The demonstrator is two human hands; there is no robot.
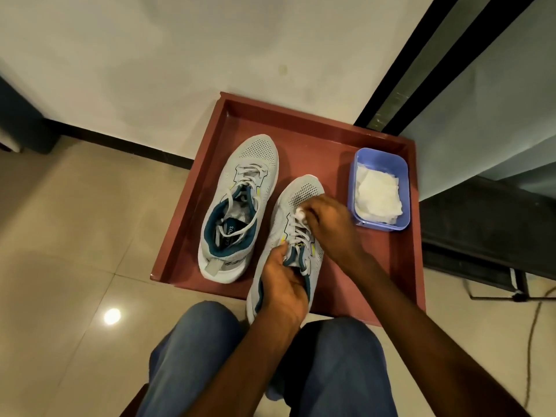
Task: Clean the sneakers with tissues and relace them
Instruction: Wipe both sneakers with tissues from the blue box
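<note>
Two grey mesh sneakers with teal lining lie on a reddish-brown tray (331,133). The left sneaker (240,188) sits alone, its white laces loose over the opening. My left hand (284,284) grips the collar and tongue of the right sneaker (301,191), whose heel reaches over the tray's near edge. My right hand (328,224) pinches a small white tissue (300,212) against that shoe's upper laces, just behind the perforated toe.
A purple plastic box (379,158) with folded white tissues stands in the tray's right part. My knees in blue jeans (198,341) are below the tray. A white wall lies behind, a dark door frame (421,58) at right, and a cable (538,326) on the tiled floor.
</note>
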